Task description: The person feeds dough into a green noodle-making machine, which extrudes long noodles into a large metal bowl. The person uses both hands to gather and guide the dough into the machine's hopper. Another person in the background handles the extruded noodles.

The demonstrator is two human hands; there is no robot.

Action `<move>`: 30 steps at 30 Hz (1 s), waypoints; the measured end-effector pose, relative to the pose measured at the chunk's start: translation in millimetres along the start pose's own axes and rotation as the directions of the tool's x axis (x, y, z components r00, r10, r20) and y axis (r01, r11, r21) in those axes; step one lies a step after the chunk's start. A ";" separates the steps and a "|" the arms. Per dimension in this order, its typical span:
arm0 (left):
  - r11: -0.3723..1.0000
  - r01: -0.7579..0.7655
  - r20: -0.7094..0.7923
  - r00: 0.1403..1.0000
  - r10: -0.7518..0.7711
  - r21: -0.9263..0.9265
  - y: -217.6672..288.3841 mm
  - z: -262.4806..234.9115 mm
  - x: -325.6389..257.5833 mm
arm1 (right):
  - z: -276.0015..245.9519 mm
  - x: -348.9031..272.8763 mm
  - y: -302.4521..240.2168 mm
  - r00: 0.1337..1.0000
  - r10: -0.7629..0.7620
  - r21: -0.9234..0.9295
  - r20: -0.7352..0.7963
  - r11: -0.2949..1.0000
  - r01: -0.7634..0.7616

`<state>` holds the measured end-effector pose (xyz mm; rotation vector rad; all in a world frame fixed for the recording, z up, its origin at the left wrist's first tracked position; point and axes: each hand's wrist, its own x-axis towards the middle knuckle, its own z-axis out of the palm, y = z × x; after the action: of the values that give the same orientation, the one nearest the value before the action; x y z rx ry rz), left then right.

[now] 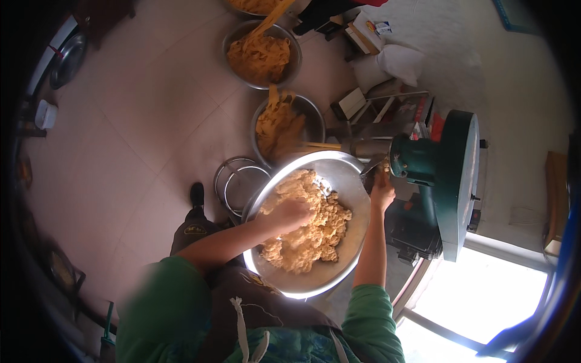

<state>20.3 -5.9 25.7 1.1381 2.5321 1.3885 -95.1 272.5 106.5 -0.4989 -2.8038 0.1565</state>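
Note:
A wide metal bowl (356, 242) in front of me holds crumbly yellow-tan dough (327, 227). My left hand (295, 215) is in the bowl, its fingers curled into the dough and partly hidden by it. At the metal feed tray (369, 170) of a green machine (457, 181), my right hand (382, 192) has its fingers pressed together around a bit of dough at the feed opening. Flat yellow strips (321, 146) come out of the machine's metal barrel (366, 148) toward a second bowl (318, 115).
Beyond stands another bowl (295, 51) heaped with yellow strips. A round metal stool frame (227, 181) is left of my bowl. Boxes (366, 36) and white sacks (402, 63) lie by the right wall. Another person's dark-clad leg (318, 13) shows at the top. A bright window (484, 290) is lower right.

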 end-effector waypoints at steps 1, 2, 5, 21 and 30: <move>1.000 0.014 0.014 1.000 -0.014 -0.006 1.8 0.2 -0.4 | 0.4 5.9 1.4 1.000 -0.012 -0.005 -0.001 1.000 0.012; 1.000 0.027 0.029 0.999 -0.027 -0.013 3.3 -0.1 -0.4 | 0.3 13.8 3.7 1.000 -0.024 -0.009 -0.003 1.000 0.024; 0.998 0.002 0.018 1.000 -0.001 -0.070 3.0 9.5 -2.3 | 4.0 11.6 2.4 1.000 -0.022 -0.027 -0.015 0.999 0.022; 0.998 0.015 0.089 0.996 -0.010 -0.065 13.0 6.2 1.8 | -46.2 1.1 -48.2 0.966 -0.200 -0.535 0.164 0.804 0.257; 0.984 0.048 0.240 0.971 -0.005 -0.171 14.1 3.8 4.3 | -19.3 4.0 -2.1 0.956 0.133 -0.515 0.262 0.857 0.022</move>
<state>26.7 4.1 35.1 1.1565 2.2057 1.3463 -93.5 273.0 126.3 -0.7264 -3.1097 -0.5771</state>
